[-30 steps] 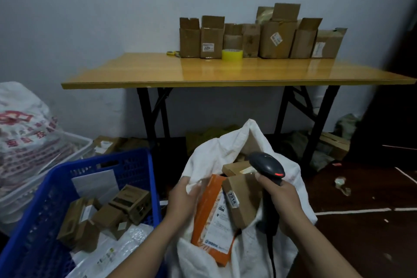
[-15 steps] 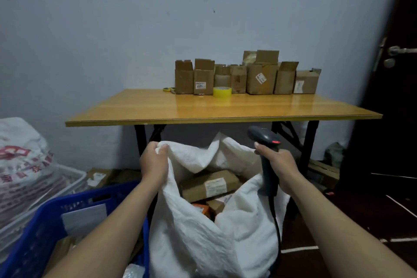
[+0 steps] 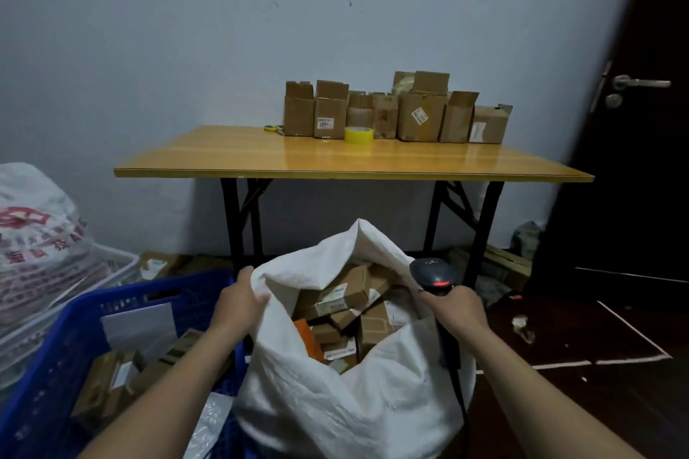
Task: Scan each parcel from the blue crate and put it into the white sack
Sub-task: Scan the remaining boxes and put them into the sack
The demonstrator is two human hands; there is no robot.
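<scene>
Arms outstretched, one sack (image 3: 335,402) is clenched at its rim by the left grip (image 3: 238,300), one scanner (image 3: 432,274) by the right grip (image 3: 456,309).

Not much of the person in shot, just two arms coming in from the bottom edge. The left forearm (image 3: 167,384) and right forearm (image 3: 533,391) are bare along the whole visible length and look slim and smooth. The left grip (image 3: 238,304) and right grip (image 3: 453,309) are bare as well. Nails and finer detail are too dim and soft to make out. Whatever's further up the arms is cut off by the frame.
</scene>
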